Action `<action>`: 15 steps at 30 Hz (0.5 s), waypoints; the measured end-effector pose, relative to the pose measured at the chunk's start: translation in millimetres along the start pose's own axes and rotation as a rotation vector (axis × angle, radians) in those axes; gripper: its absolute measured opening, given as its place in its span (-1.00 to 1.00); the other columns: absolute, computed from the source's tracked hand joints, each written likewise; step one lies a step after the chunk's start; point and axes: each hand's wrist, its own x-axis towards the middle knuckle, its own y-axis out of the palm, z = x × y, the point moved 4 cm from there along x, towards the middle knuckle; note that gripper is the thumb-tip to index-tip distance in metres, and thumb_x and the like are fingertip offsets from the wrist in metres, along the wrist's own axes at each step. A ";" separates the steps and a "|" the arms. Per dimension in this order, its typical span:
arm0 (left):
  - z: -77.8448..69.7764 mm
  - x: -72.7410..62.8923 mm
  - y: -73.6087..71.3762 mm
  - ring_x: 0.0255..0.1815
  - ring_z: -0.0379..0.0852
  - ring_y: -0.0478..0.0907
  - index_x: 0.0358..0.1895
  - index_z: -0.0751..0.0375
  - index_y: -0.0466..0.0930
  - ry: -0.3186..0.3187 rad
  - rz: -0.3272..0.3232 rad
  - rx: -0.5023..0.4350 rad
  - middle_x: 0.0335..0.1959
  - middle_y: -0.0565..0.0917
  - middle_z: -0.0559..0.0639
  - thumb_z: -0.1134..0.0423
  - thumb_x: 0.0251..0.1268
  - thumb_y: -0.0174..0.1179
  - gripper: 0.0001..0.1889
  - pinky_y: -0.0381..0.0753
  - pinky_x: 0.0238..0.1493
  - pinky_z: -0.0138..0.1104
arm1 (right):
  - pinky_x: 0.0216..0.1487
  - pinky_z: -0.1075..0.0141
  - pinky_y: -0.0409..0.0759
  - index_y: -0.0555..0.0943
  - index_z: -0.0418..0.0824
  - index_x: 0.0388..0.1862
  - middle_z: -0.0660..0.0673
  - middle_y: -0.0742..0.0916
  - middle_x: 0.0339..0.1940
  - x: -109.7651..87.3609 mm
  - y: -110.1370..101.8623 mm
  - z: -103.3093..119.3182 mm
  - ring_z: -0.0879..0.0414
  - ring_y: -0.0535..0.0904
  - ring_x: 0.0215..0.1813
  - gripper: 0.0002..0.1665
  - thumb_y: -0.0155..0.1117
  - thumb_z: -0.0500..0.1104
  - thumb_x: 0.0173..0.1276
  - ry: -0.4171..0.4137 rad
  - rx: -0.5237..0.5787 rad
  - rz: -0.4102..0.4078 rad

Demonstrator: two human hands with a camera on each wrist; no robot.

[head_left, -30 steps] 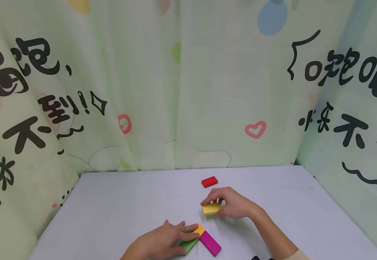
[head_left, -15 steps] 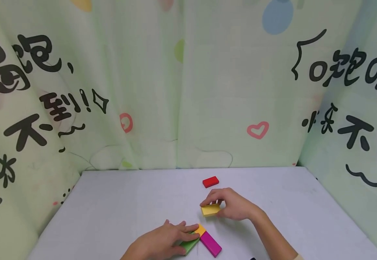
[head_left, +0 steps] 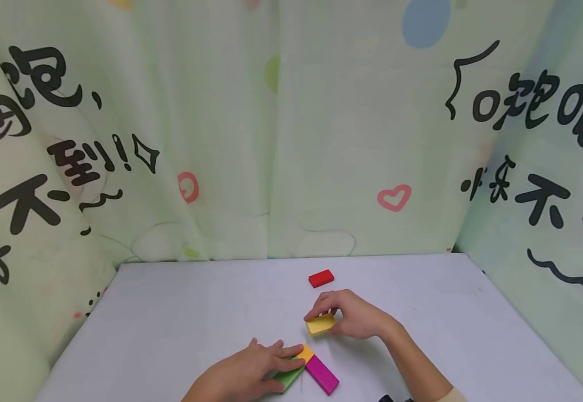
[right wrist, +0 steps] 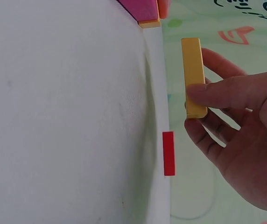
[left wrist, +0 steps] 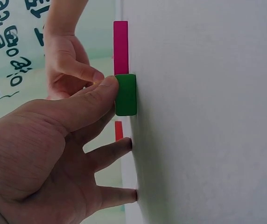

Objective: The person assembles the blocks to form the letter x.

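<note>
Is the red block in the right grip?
No, the right grip pinches a yellow block; the red block lies apart.

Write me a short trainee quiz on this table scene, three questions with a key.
1. Fill the gaps: the right hand grips the ____ block, and the thumb of the left hand touches the ____ block.
2. True or false: the magenta block stands apart from every other block.
3. Which block lies nearest the far edge of the table?

Key:
1. Yellow, green: the yellow block is held up off the table, and the thumb is on the green block.
2. False: its end meets the orange block.
3. The red block.
</note>
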 end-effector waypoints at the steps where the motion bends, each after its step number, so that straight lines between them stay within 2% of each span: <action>1: 0.2 -0.2 -0.1 0.57 0.08 0.39 0.48 -0.29 0.49 -0.001 0.000 0.000 0.56 0.39 -0.34 0.17 0.43 0.34 -0.41 0.39 0.33 0.40 | 0.07 0.28 0.63 0.81 -0.02 0.08 0.14 0.77 -0.07 0.6 0.6 0.5 0.16 0.64 0.01 -0.47 0.39 -0.48 0.23 0.000 0.001 0.005; 6: 2.1 0.3 0.8 0.58 0.08 0.38 0.48 -0.30 0.49 -0.014 0.008 -0.006 0.55 0.39 -0.36 0.16 0.43 0.34 -0.42 0.38 0.33 0.40 | 0.09 0.27 0.62 0.82 0.00 0.07 0.16 0.76 -0.07 2.0 3.4 1.2 0.21 0.64 0.02 -0.50 0.38 -0.46 0.26 0.016 -0.003 0.029; 15: 2.5 0.5 0.1 0.57 0.08 0.38 0.48 -0.27 0.49 0.014 -0.005 0.001 0.56 0.38 -0.34 0.16 0.44 0.33 -0.42 0.40 0.32 0.40 | 0.12 0.24 0.62 0.83 0.02 0.05 0.18 0.76 -0.06 1.5 5.0 -0.5 0.23 0.66 0.05 -0.45 0.33 -0.51 0.23 0.033 -0.002 0.051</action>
